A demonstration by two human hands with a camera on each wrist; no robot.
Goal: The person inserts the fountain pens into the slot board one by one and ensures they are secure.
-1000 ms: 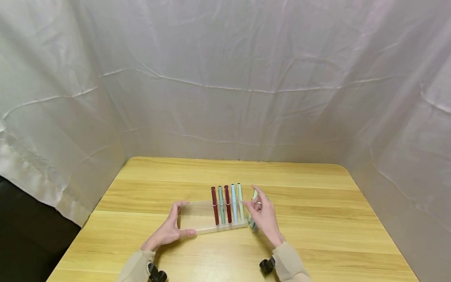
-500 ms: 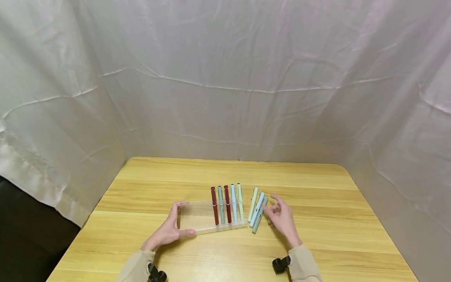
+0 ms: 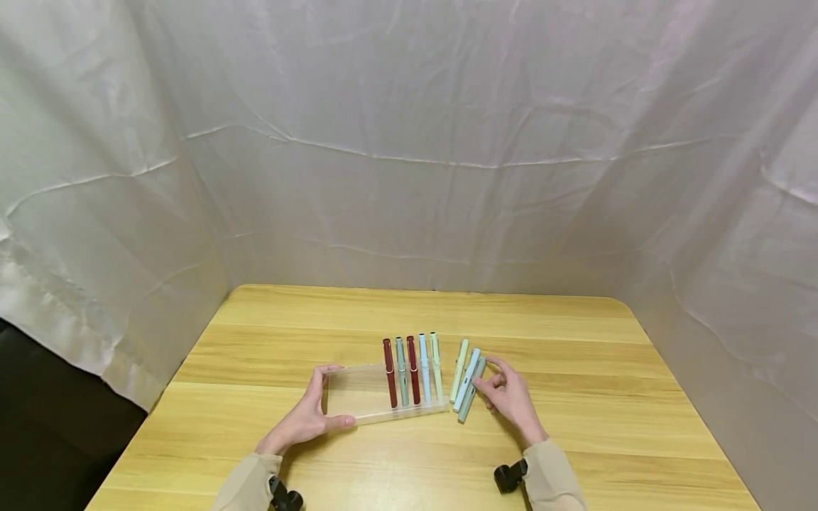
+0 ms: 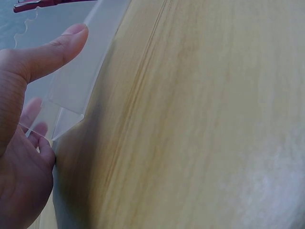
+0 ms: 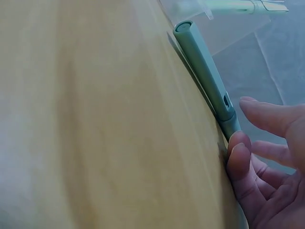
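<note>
Five pens already standing in the clear rack at its right end, the left stretch vacant; three pens lying just beside it on the table. Left hand clasping the rack's left end, thumb along the front. Right hand, fingers curled, fingertips touching the grey-green pen; grasp seemingly not closed. Roughly halfway, judging by slots.

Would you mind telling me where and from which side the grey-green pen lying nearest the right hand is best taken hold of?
Probably at mid-barrel, from above and from the right. The grey-green pen lies flat on the table, with the light blue pen close against its left, so only its right side is free. The right hand is already there, fingertips at the barrel.
</note>
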